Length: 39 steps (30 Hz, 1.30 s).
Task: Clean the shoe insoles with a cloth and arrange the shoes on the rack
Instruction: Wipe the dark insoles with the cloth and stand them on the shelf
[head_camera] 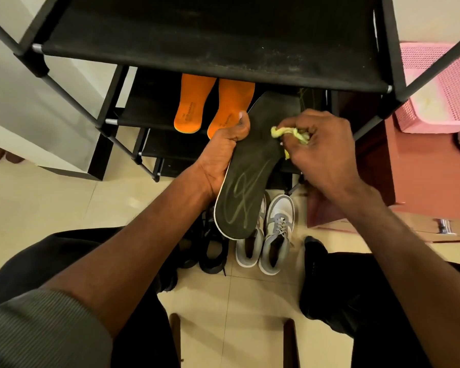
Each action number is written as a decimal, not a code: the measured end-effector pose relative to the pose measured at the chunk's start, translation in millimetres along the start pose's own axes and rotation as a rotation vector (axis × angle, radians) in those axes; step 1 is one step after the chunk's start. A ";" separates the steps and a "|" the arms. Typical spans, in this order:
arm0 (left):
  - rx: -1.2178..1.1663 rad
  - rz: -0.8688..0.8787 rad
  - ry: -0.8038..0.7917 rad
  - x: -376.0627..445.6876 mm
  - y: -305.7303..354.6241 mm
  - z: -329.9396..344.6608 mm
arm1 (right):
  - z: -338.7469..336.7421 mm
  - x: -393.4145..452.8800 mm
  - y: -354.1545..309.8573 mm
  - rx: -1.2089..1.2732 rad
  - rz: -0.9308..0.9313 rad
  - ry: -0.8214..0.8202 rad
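At the centre of the frame you hold a long dark grey foam insole (246,181) with a thin white edge and a faded yellow-green scrawl printed across its heel end. It tilts from lower centre up toward the rack, heel nearest you, toe end reaching under the top shelf. Your left hand (223,152) grasps its left edge, thumb laid over the top face and fingers hidden beneath. Your right hand (327,150) clenches a crumpled yellow-green cloth (290,134) and presses it against the insole's right side near the middle.

Just above and left of the insole, two bright orange insoles (213,107) lie side by side on a lower shelf of the black fabric-and-tube shoe rack (210,41), heels toward you, small print on each. Below the dark insole, on the cream tiled floor (51,203), stands a pair of grey and white lace-up sneakers (268,235), toes toward the rack; just to their left sits a pair of black shoes (210,251), partly hidden by your left forearm. At the right edge of the frame sits a pink perforated plastic basket (441,88).
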<state>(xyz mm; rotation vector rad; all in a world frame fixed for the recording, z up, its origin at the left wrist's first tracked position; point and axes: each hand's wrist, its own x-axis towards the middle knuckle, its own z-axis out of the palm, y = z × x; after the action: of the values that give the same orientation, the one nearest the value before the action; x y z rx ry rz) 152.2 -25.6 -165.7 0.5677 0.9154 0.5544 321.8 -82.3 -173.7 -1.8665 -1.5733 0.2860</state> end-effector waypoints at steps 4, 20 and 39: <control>-0.064 0.041 0.037 -0.2 5.8 0.6 | 12.3 -20.2 -26.9 0.208 -0.109 -0.157; -0.092 -0.050 -0.018 8.4 -5.3 -3.3 | 21.1 -29.0 -44.1 0.410 -0.126 -0.214; -0.124 -0.124 -0.182 -1.0 2.4 5.0 | -0.4 -2.7 1.0 -0.040 0.194 0.162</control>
<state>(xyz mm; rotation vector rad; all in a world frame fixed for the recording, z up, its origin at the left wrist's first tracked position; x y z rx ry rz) 155.4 -25.6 -161.1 0.4385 0.7326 0.4365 322.2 -85.1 -174.7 -2.0233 -1.3012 0.1845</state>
